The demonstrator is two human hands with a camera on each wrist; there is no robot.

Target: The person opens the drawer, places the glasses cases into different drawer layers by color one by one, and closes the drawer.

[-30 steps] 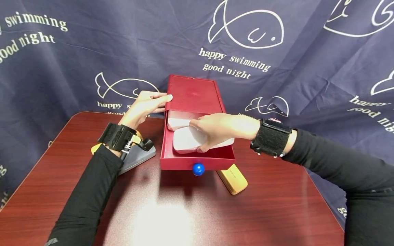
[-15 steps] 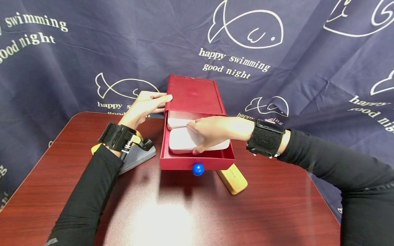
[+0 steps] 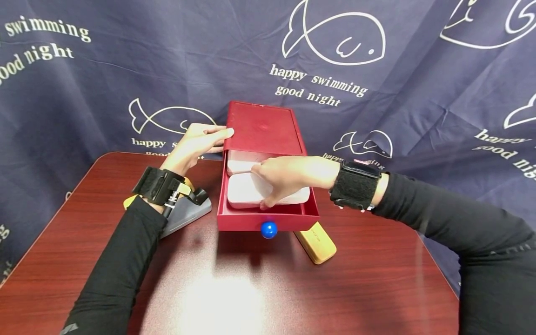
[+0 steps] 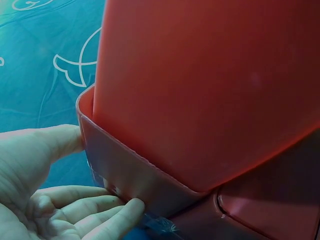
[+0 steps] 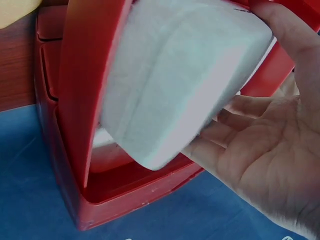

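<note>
Fingers [image 3: 268, 197] of the right hand [image 3: 289, 179] curled round a white case [image 3: 244, 191] in the red drawer [image 3: 268, 218]; the left hand [image 3: 197, 144] lay flat, steadying the box [image 3: 264, 128]. The case could snag on the drawer's wall.

A yellow wooden block [image 3: 316, 243] lies on the dark reddish tabletop [image 3: 234, 288], near and right of centre. To the left sits a grey wedge-shaped object [image 3: 186, 214] with a yellow edge [image 3: 130, 201] beside it. Behind hangs a navy cloth [image 3: 377, 70] printed with white fish and words.
</note>
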